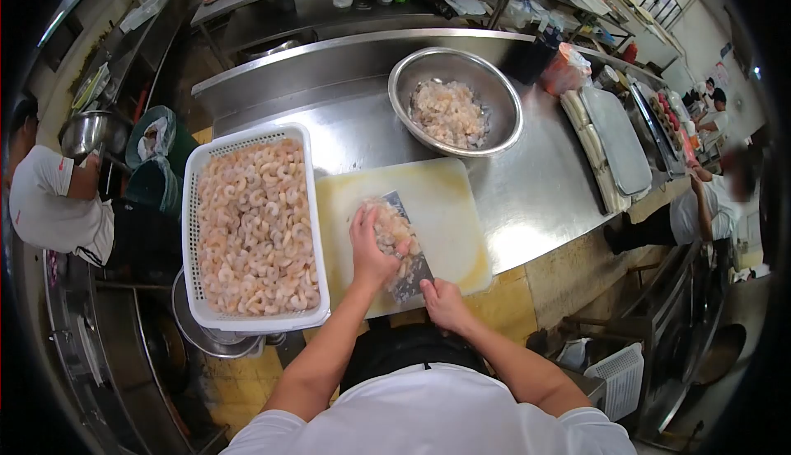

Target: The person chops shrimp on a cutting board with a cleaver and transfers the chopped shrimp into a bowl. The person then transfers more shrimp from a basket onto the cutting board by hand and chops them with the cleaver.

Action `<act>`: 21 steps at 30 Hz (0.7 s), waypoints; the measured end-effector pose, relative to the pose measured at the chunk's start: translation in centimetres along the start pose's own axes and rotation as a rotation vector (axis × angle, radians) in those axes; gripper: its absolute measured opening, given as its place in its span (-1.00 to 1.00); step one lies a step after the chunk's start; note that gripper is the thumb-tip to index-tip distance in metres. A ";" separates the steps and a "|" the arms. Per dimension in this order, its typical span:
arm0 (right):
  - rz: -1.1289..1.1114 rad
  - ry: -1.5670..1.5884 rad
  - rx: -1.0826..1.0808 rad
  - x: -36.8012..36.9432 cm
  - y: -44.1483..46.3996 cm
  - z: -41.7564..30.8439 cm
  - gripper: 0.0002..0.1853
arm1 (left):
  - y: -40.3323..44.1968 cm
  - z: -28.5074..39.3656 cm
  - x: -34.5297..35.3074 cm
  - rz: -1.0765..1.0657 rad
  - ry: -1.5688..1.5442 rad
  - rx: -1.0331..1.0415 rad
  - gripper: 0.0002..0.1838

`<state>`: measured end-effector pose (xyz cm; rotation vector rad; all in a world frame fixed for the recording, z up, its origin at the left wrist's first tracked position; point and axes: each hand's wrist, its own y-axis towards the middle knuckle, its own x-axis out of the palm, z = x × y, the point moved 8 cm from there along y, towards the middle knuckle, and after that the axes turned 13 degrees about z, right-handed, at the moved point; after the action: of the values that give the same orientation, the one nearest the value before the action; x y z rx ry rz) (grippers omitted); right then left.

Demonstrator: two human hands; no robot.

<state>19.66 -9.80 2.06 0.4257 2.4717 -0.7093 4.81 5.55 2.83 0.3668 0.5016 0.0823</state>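
Note:
My right hand (447,305) is closed round the handle of a cleaver (421,272), whose wide blade lies low over the white cutting board (455,228). A heap of chopped shrimp (394,226) rests against and on the blade. Over the heap's left side, my left hand (372,255) curves with its fingers and thumb round the shrimp, pressing it toward the blade. Left of the board stands a white plastic basket (315,232) full of peeled shrimp (254,228). Behind the board, a steel bowl (512,129) holds more chopped shrimp (450,112).
The steel table (540,183) has a raised back edge. Trays (614,142) and a dark bottle (537,55) stand on its right. Green bins (152,150) are beyond the basket. One person (58,195) is at left, another (709,212) at right.

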 end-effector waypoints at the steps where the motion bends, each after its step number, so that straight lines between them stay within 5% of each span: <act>1: 0.010 0.020 -0.025 -0.7 0.0 -0.8 -0.46 | 0.2 0.7 -0.2 0.020 0.004 -0.009 0.08; 9: 0.139 0.173 -0.243 -9.0 2.4 -6.6 -0.50 | 7.8 11.9 -1.2 0.239 -0.071 0.201 -0.02; 10: 0.063 0.144 0.002 -11.8 1.6 -9.7 -0.56 | 9.3 13.7 -0.8 0.272 -0.094 0.239 -0.03; 14: 0.288 0.232 -0.304 -19.1 5.1 -14.4 -0.64 | 17.2 20.8 2.1 0.365 -0.268 0.377 -0.08; 17: 0.420 0.165 -0.451 -24.0 7.4 -18.5 -0.72 | 22.2 25.3 5.0 0.448 -0.437 0.505 -0.30; 21: 0.658 -0.151 -0.656 -25.5 14.4 -18.9 -0.80 | 26.2 23.5 11.5 0.357 -0.371 0.274 -0.46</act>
<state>38.89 8.69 24.42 0.8157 2.0633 0.3176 26.55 24.24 26.19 0.7221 0.0742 0.2872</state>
